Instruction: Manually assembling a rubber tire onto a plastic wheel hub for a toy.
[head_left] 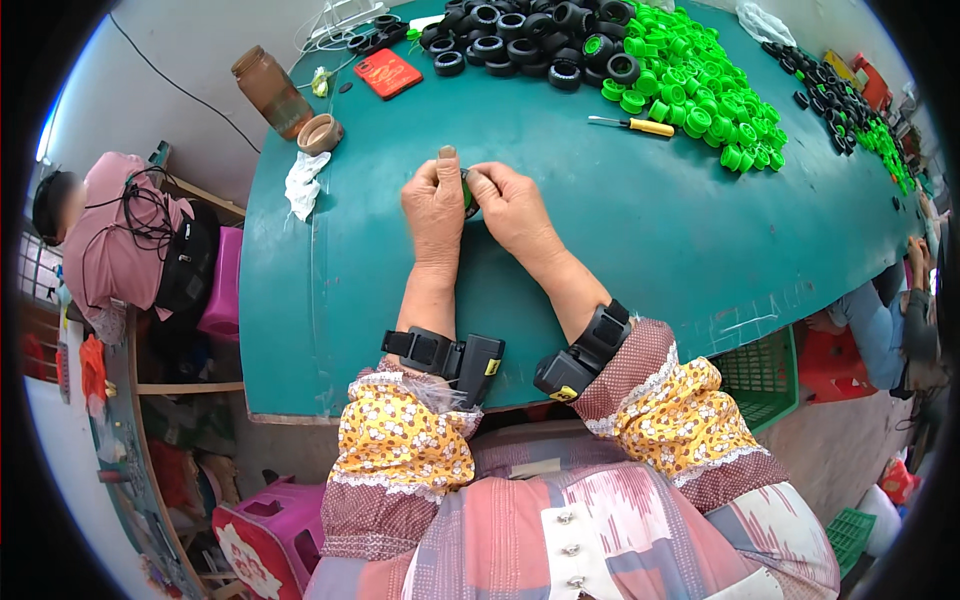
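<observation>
Over the green table [600, 250], my left hand [432, 210] and my right hand [514, 208] meet, both closed on one small toy wheel [468, 195]. A bit of its green hub and a dark edge show between them; my fingers hide the rest. My left thumb points up, while my right thumb and forefinger press against the wheel. Beyond my hands lies a heap of black rubber tyres [490, 48]. Beside it, to the right, spreads a heap of bright green wheel hubs [715, 100]. A screwdriver with a yellow handle [650, 127] rests in front of the hubs.
At the table's left edge stand a brown jar [268, 90], a round lid [320, 134] and a crumpled white tissue [304, 184]. A red phone [388, 73] lies behind. One person in pink [125, 230] is at left, another [865, 320] at right. A green crate [755, 380] sits below the table's edge.
</observation>
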